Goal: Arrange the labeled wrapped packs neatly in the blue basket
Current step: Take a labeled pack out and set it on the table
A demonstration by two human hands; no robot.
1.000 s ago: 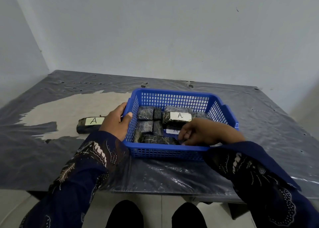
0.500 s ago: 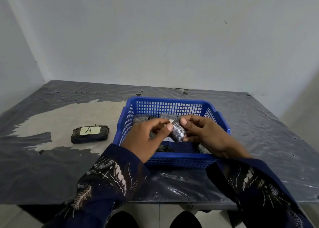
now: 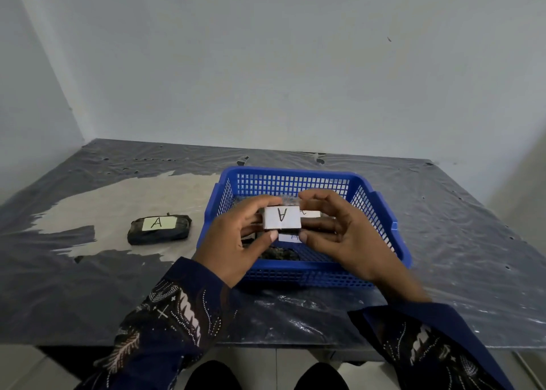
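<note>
A blue basket (image 3: pixel 295 273) stands on the table in front of me. Both hands hold one wrapped pack (image 3: pixel 282 217) above the basket, its white label with an upside-down "A" facing me. My left hand (image 3: pixel 236 242) grips its left end and my right hand (image 3: pixel 339 236) its right end. Under the hands, more dark wrapped packs lie in the basket; one label (image 3: pixel 291 237) and a dark pack (image 3: pixel 279 253) show, the others are mostly hidden. Another dark pack with a yellowish "A" label (image 3: pixel 159 229) lies on the table left of the basket.
The table is covered with a dark, wrinkled plastic sheet (image 3: pixel 458 227), torn open over a pale patch (image 3: pixel 118 200) at the left. Walls close off the back and left. The table's front edge (image 3: pixel 266 345) runs just before my sleeves.
My left hand left the basket's rim and joined the right. The right hand lifted a pack out of the basket; both hands turned it until its label faces me.
</note>
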